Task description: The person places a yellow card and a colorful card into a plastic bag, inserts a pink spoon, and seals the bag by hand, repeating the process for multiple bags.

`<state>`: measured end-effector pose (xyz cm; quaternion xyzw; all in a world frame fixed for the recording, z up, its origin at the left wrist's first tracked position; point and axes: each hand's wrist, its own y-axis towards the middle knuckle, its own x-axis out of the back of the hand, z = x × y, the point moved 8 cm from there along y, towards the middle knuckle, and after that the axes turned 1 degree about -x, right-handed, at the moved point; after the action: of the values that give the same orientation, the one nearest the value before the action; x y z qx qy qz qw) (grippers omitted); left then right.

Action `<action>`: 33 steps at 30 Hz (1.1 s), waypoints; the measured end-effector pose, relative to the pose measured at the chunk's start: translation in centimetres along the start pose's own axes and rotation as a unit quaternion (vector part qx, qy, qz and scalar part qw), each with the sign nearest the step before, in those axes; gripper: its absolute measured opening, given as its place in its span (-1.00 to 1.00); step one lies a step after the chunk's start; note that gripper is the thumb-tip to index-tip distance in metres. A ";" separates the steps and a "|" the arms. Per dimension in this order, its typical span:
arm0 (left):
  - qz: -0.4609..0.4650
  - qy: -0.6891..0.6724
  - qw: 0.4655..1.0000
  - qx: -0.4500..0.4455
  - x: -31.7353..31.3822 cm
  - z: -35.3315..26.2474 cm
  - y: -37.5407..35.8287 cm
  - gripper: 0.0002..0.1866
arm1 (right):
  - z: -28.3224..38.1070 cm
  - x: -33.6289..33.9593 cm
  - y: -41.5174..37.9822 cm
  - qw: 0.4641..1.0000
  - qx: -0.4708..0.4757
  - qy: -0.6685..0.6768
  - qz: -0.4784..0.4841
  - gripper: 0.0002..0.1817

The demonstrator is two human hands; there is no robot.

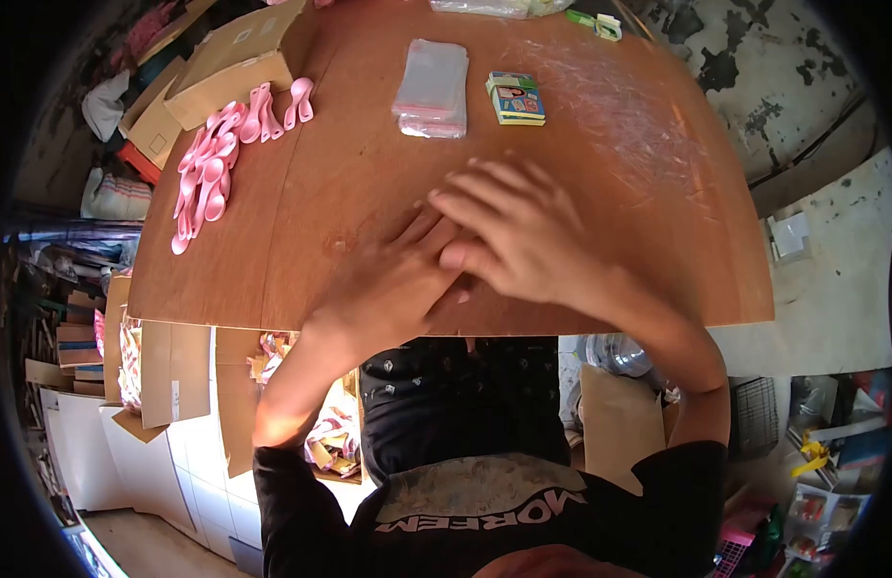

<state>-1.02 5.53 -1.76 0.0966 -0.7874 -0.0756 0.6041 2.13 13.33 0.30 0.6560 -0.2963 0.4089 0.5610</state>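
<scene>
My left hand (393, 275) and my right hand (518, 226) meet above the front middle of the brown table (320, 193). The right hand overlaps the left one's fingers, which are partly hidden beneath it. Both hands have their fingers stretched out, and nothing shows in either; the right fingertips are slightly blurred. Beyond them lies a stack of clear plastic bags (434, 85). To its right sits a small pile of colourful printed cards (516, 99). Several pink spoons (213, 173) are heaped on the left of the table.
A cardboard box (239, 63) stands at the back left. Crumpled clear plastic film (629, 116) spreads across the right side, with a green-and-white packet (600, 24) behind. Below the table's front edge are open cartons (239, 400) on the left and a cardboard piece (619, 424) on the right.
</scene>
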 end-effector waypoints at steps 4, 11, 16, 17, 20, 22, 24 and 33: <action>-0.009 0.043 0.998 -0.053 1.6 -0.8 -1.5 -0.56 | -11.7 0.9 0.5 0.980 -0.189 0.067 0.002 -0.84; -0.006 -0.010 1.000 0.012 0.5 0.8 -1.2 -0.58 | -13.2 -2.8 6.9 0.990 -0.086 0.103 -0.051 -0.79; -0.072 -0.088 0.992 0.053 1.3 1.5 -1.3 -0.55 | -12.4 -8.0 11.0 0.997 -0.057 0.048 -0.001 -0.80; -0.075 -0.085 0.992 0.059 1.4 1.6 -1.4 -0.55 | -13.1 -9.8 11.4 0.989 -0.114 0.055 0.082 -0.81; -0.087 -0.117 0.986 0.082 1.3 2.4 -1.8 -0.54 | -13.8 -9.5 12.1 0.981 -0.146 0.123 0.013 -0.82; -0.097 -0.134 0.985 0.051 1.4 2.3 -1.9 -0.55 | -14.1 -9.5 11.9 0.978 -0.153 0.142 0.021 -0.83; -0.098 -0.137 0.985 0.047 1.5 2.5 -1.9 -0.54 | -14.6 -9.6 11.6 0.967 -0.183 0.161 0.079 -0.82; -0.218 -0.147 0.957 0.118 3.5 5.1 -2.1 -0.65 | -10.3 -3.2 9.5 0.983 -0.066 0.165 -0.053 -0.85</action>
<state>-6.74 2.60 -0.32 0.3245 -0.8306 -0.1257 0.4347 -9.61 21.31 2.62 0.5559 -0.1905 0.4610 0.6650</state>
